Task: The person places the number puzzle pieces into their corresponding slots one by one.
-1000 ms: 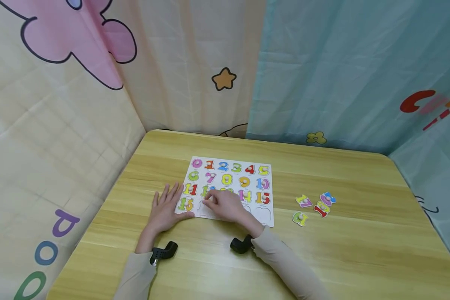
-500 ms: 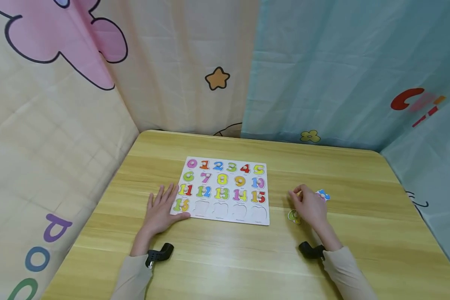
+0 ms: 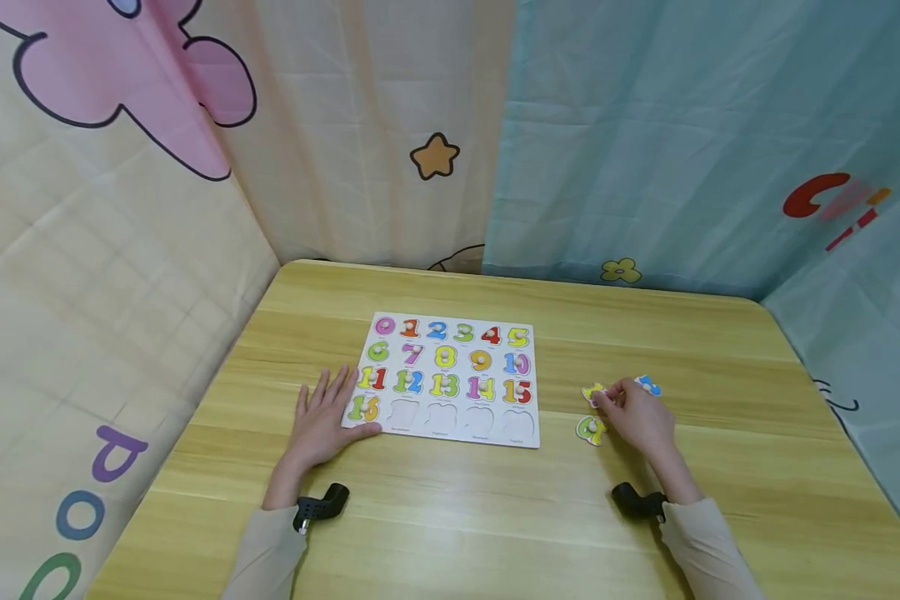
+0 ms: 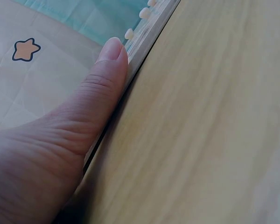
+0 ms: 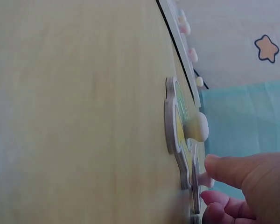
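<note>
A white number puzzle board [image 3: 461, 434] lies on the table, its front row holding a 16 piece [image 3: 363, 409] and several bare recesses. My left hand [image 3: 318, 427] rests flat with spread fingers at its left edge; in the left wrist view the thumb [image 4: 100, 81] lies along the board's front edge. To the right of the board, my right hand [image 3: 642, 422] pinches the knob [image 5: 206, 179] of a yellow and purple 17 piece [image 3: 592, 392] between thumb and fingers. Just nearer me is a green and yellow piece [image 3: 591, 430] with a pale knob [image 5: 199, 127].
A blue and purple piece [image 3: 649, 385] shows behind my right hand, which hides part of the pieces there. Wooden tabletop [image 3: 450, 517] surrounds the board. Printed curtains [image 3: 390, 208] hang close behind the table's far edge.
My right hand has left the board's front row and come over to the loose pieces at the right, then shifted slightly right and down. The left hand stays on the board's edge.
</note>
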Demonstrator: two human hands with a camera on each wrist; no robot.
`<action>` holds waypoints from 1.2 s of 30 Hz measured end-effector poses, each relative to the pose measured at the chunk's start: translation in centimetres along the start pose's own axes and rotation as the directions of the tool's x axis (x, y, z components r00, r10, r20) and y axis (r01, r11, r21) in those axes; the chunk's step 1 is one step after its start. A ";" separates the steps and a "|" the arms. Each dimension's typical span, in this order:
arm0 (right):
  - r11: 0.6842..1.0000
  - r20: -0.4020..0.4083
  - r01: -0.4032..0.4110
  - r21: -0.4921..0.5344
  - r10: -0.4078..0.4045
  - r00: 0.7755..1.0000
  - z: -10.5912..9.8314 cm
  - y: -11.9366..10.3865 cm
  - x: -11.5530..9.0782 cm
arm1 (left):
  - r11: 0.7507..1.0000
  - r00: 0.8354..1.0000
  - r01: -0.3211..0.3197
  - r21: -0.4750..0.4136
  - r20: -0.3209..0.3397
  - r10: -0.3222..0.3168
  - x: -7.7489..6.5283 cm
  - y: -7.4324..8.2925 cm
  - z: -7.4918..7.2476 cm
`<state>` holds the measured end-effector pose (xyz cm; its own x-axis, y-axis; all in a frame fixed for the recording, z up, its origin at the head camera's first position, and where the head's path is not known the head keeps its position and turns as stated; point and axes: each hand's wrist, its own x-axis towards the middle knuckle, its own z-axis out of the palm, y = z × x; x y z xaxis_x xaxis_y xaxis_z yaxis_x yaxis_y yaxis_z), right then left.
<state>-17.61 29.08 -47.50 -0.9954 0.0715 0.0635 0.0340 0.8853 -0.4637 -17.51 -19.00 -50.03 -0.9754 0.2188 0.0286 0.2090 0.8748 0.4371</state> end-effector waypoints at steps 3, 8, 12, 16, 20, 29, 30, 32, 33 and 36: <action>1.000 0.003 -0.015 -0.007 0.015 1.000 0.1 -0.1 0.2 | 1.000 1.000 0.000 -0.006 -0.002 0.000 0.0 0.0 0.0; 1.000 -0.009 -0.013 -0.005 0.013 1.000 0.4 -0.6 0.6 | 1.000 1.000 -0.001 -0.010 -0.009 0.001 0.0 -0.2 0.1; 0.999 -0.046 0.028 0.017 -0.027 0.999 0.9 -2.0 0.9 | 1.000 1.000 0.004 -0.004 -0.009 -0.004 -0.1 -0.4 0.1; 0.995 -0.014 0.077 0.069 -0.077 0.997 1.8 -4.9 1.2 | 1.000 1.000 0.006 0.000 -0.011 -0.006 -0.2 -0.4 0.2; 0.983 0.054 0.145 0.111 -0.151 0.987 3.2 -8.6 1.3 | 1.000 1.000 -0.006 0.000 -0.018 0.006 -0.1 -0.2 0.1; 0.916 0.186 0.355 0.188 -0.388 0.903 7.7 -16.8 0.8 | 1.000 1.000 0.004 0.002 -0.006 -0.004 -0.1 0.1 0.0; 0.906 0.204 0.375 0.193 -0.411 0.888 8.2 -17.5 0.6 | 1.000 1.000 0.003 0.002 -0.005 -0.003 -0.1 0.1 0.0; 0.893 0.239 0.403 0.201 -0.444 0.864 9.3 -18.9 0.2 | 1.000 1.000 0.003 -0.001 -0.004 -0.003 -0.1 0.1 0.0; 0.886 0.249 0.418 0.202 -0.460 0.852 9.8 -19.5 0.1 | 1.000 1.000 0.003 -0.003 -0.003 -0.003 -0.1 0.2 0.0; 0.875 0.259 0.442 0.198 -0.481 0.837 11.0 -21.1 -0.1 | 1.000 1.000 0.007 -0.004 -0.004 -0.007 -0.1 0.2 -0.1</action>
<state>-19.24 5.33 -47.41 -0.8730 -0.4854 0.0472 -0.4277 0.7154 -0.5526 -17.36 -18.89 -49.86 -0.9771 0.2106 0.0290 0.2016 0.8748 0.4406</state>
